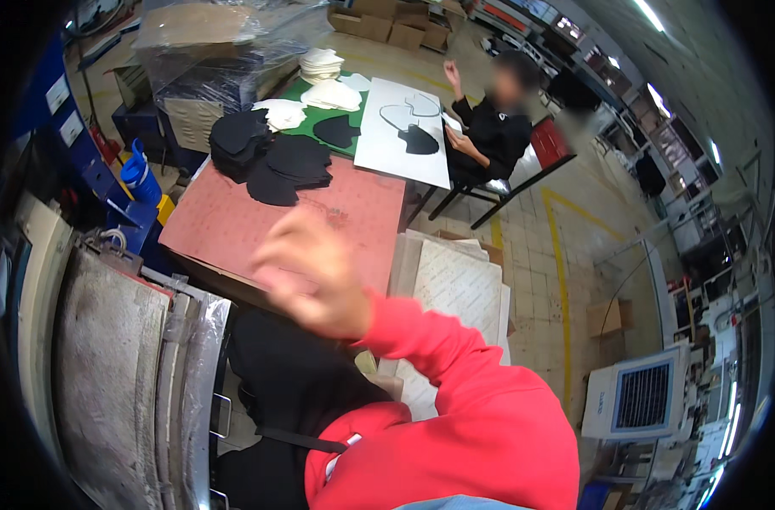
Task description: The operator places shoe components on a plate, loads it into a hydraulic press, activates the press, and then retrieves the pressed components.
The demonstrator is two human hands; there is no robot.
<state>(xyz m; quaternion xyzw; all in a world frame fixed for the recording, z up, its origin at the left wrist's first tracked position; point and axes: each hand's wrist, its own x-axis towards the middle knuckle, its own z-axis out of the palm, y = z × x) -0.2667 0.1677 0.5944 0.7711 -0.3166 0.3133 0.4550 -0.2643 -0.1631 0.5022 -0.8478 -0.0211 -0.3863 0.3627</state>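
Observation:
My right hand [312,276], at the end of a red sleeve, hovers over the near edge of a reddish table [268,234]. Motion smears its fingers, and whether anything is in them cannot be made out. Beyond it on the table lie stacks of black curved cut pieces [292,166], with a taller black stack [238,144] to their left. White cut pieces [329,95] are piled farther back on a green surface [298,123]. My left hand is out of view.
A co-worker [496,127] sits on a chair beside a white board [400,161] bearing a black piece. A worn metal press [111,340] stands close at left. Stacked sheets [459,289] lie right of the table. An air cooler [638,395] stands at right; a blue jug [139,177] at left.

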